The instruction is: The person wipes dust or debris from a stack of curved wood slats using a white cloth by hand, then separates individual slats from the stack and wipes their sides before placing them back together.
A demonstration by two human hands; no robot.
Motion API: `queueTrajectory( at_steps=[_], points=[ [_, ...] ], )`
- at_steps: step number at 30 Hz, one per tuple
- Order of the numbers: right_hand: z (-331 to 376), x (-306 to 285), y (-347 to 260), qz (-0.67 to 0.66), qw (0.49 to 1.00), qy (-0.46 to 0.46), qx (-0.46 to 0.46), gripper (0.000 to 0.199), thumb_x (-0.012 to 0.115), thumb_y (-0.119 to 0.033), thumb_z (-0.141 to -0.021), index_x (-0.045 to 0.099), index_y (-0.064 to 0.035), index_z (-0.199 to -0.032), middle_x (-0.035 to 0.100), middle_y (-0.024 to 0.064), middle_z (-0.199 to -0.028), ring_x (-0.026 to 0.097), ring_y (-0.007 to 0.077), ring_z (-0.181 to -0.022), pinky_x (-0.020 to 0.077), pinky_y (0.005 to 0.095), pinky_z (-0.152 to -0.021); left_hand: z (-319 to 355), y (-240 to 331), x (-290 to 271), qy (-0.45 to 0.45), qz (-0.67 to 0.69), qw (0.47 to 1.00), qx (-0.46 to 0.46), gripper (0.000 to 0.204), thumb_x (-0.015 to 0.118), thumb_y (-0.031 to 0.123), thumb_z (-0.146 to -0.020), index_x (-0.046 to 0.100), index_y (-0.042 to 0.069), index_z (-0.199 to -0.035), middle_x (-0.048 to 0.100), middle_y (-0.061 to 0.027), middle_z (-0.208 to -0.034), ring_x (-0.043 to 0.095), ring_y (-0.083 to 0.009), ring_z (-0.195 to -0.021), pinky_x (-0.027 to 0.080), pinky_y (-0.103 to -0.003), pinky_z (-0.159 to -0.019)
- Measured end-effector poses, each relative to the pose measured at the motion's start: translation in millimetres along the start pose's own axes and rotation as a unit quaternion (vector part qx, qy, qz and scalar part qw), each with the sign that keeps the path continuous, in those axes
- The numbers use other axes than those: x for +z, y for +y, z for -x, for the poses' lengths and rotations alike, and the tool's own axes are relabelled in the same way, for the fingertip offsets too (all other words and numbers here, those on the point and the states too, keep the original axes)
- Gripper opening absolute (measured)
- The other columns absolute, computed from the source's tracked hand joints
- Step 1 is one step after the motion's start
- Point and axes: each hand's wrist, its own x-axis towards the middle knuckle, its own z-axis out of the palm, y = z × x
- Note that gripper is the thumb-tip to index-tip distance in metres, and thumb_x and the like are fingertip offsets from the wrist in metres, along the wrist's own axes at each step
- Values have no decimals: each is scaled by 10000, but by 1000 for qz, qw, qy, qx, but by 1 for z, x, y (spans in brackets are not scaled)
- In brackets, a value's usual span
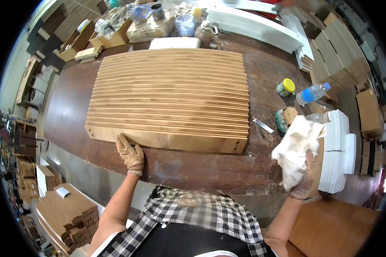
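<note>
The stack of wooden boards [171, 90] lies on the brown table [193, 171]. The gloved left hand [131, 158] touches the front board, fingers extended and loosely spread. The right hand [303, 180] grips a white cloth [294, 145], which partly hides its fingers and a clear container [324, 117]. The green tub [281, 122] holds a tan block [290, 115]. The carton [122, 37] holds plastic-wrapped material, not identifiable. Contents of the yellow-lidded jar [286, 87] are indistinct.
</note>
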Motion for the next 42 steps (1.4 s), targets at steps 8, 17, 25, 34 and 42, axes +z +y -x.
queueTrajectory(
  at_steps=[8, 17, 25, 34, 42],
  points=[
    [-18, 157, 90, 62, 992, -101, -41, 497, 592, -125, -975, 479, -19, -1447, 618, 139, -1286, 613, 222, -1101, 506, 366, -932, -7, -6, -25, -59, 39, 996, 54, 912, 728, 158, -806, 246, 13, -1567, 295, -315, -1534, 314, -484, -1396, 286, -523, -1166],
    [73, 435, 203, 567, 658, -270, -417, 644, 539, -317, -937, 395, -121, -1534, 461, 149, -1516, 437, 292, -1372, 177, 502, -1224, -21, -34, -43, -173, 95, 970, 142, 810, 725, 270, -796, 388, -66, -1452, 331, -301, -1491, 373, -507, -1333, 338, -549, -1114],
    [42, 386, 231, 780, 415, -186, -430, 528, 480, -370, -1019, 434, -144, -1494, 529, 149, -1411, 433, 270, -1357, 222, 577, -1183, -103, -152, -60, -2, 93, 991, 100, 1049, 813, 383, -787, 215, 13, -1565, 354, -272, -1518, 374, -454, -1381, 330, -543, -1125],
    [114, 565, 230, 521, 673, -325, -413, 586, 551, -285, -989, 400, -27, -1493, 360, 238, -1557, 385, 384, -1423, 161, 562, -1238, -123, -197, -37, -122, 241, 962, 28, 1263, 881, 474, -682, 121, 15, -1580, 465, -212, -1464, 473, -415, -1318, 371, -464, -1121],
    [67, 621, 212, 370, 725, -454, -362, 498, 595, -202, -929, 560, -178, -1425, 528, 115, -1475, 431, 335, -1403, 284, 474, -1170, -159, -172, -53, -167, 468, 852, -165, 1148, 902, 234, -664, 223, -69, -1540, 463, -177, -1462, 495, -281, -1304, 394, -387, -1121]
  ],
)
